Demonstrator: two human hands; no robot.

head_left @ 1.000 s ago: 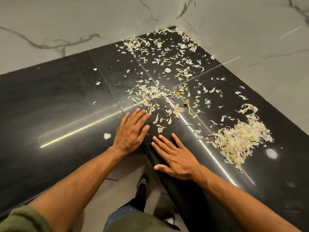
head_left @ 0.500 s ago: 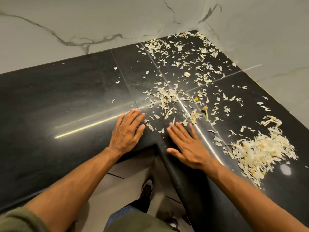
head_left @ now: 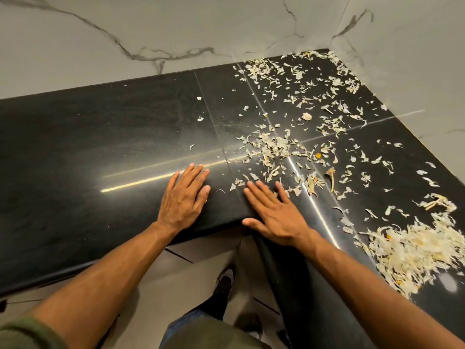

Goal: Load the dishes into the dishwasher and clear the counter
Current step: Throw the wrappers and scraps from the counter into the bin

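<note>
While your left hand (head_left: 185,197) and right hand (head_left: 275,212) lie flat on the bench (head_left: 100,152) (fingers straight, holding nothing), a hasty sweep could push the scraps (head_left: 271,149) over the inner edge.

Right hand (head_left: 274,212) farther forward, fingers (head_left: 254,195) nearer the scraps (head_left: 271,149).

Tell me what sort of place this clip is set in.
Probably a home kitchen: an L-shaped black stone counter in a corner, marble-look wall tiles, and pale peelings scattered and heaped on the counter.
</note>
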